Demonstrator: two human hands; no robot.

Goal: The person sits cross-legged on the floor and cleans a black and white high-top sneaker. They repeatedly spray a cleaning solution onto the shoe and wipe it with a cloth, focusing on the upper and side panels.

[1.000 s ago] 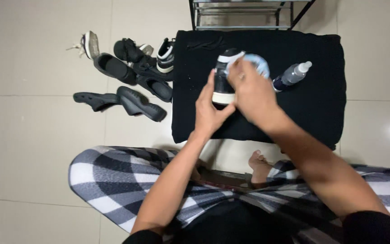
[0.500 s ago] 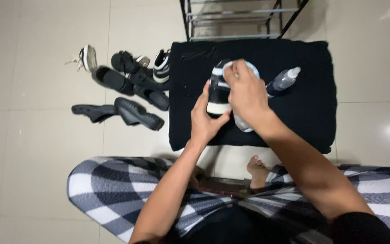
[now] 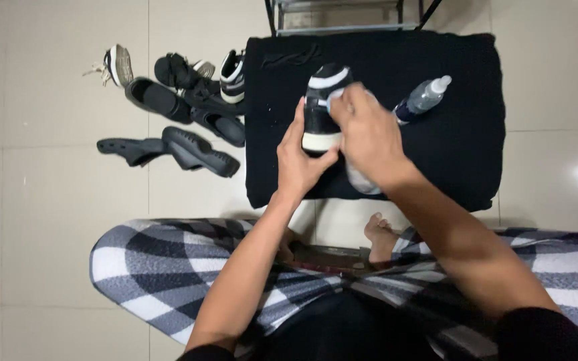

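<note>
Since half a second ago my view has tipped, so the shoe rack point(image 3: 342, 15) is nearly cut off at the top, and the right hand point(image 3: 367, 137) has slid down from the toe toward the middle of the sneaker point(image 3: 321, 110). I see the left hand point(image 3: 299, 164) clasping the heel end, thumb on one side and fingers up the other, so that grip is closed on the sneaker. The right hand's fingers are pinched on a pale cloth point(image 3: 359, 179) that trails below the palm, pressed against the sneaker's right flank.

The sneaker is held just over the black mat point(image 3: 456, 160), its long axis running away from me, white toe band farthest out. It lies directly between the two hands, left at the heel, right alongside. A spray bottle point(image 3: 423, 100) lies on the mat to the right, apart from the right hand. More dark slippers point(image 3: 182, 124) lie on the tile floor point(image 3: 48, 200) to the left.
</note>
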